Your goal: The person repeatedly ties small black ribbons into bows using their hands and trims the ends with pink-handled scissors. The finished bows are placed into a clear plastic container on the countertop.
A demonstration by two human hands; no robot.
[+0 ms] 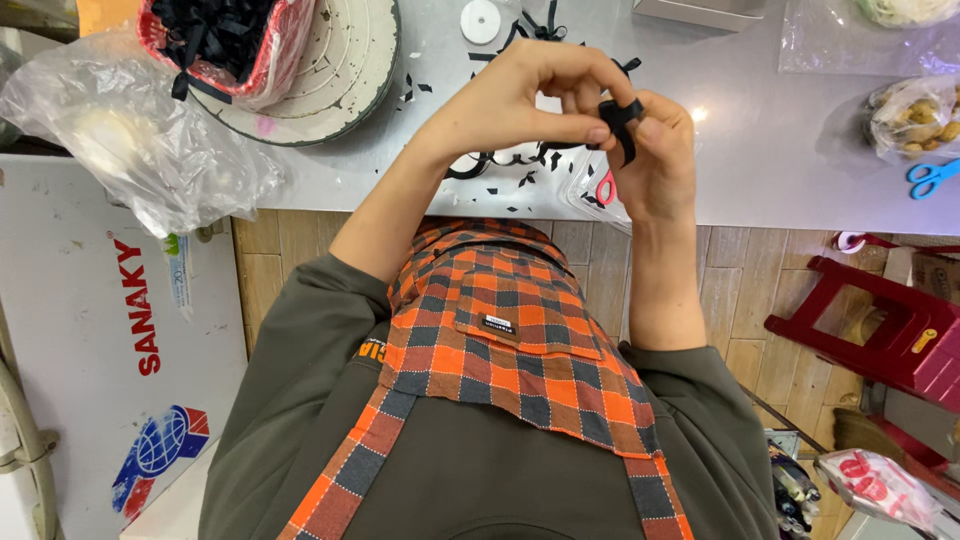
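Both my hands are raised over the grey tabletop (pixel 760 150), fingertips meeting. My left hand (pixel 520 95) and my right hand (pixel 655 150) pinch the same small piece of black ribbon (pixel 620 120), folded between thumbs and fingers. Black ribbon scraps (pixel 500 170) and curled strips lie on the table just under the hands. Red-handled scissors (pixel 605 188) lie partly hidden behind my right wrist. I wear an orange checked apron (pixel 500 320) over a dark green top.
A round white tray (pixel 350 80) holds a red-and-white bag of black ribbon (pixel 230 40) at the back left, beside a crumpled clear plastic bag (pixel 130 130). Blue scissors (pixel 935 178), a bag of brownish items (pixel 915 115), a white tape roll (pixel 480 20). Red stool (pixel 880 320) on the floor.
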